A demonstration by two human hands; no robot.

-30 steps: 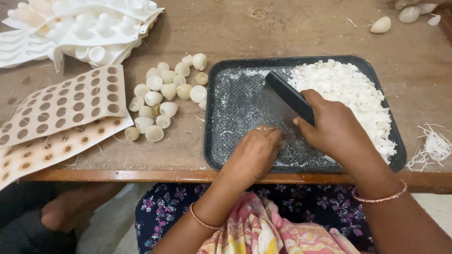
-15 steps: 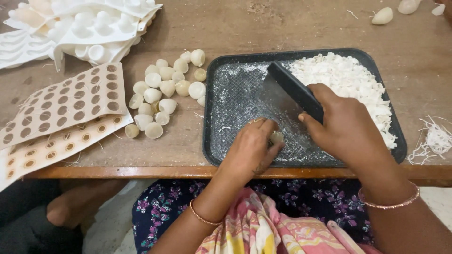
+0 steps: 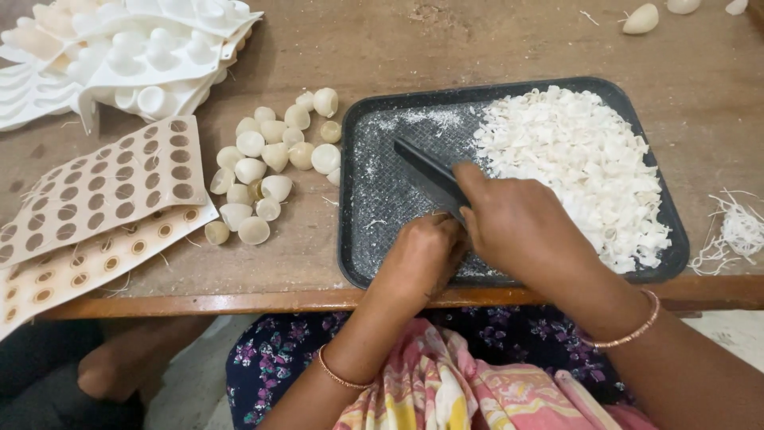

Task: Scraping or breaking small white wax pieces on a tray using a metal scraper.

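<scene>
Worn wooden table [image 3: 493, 48]: your right hand [image 3: 517, 227] clamps a dark blade [image 3: 426, 171] over the black tray [image 3: 362, 239], while your left hand [image 3: 422, 255] is curled shut beside it, contents hidden. White shavings [image 3: 581, 167] fill the tray's right; pale shells [image 3: 270, 167], perforated tan cards [image 3: 87, 191] and white moulded packaging [image 3: 135, 56] lie leftward.
</scene>
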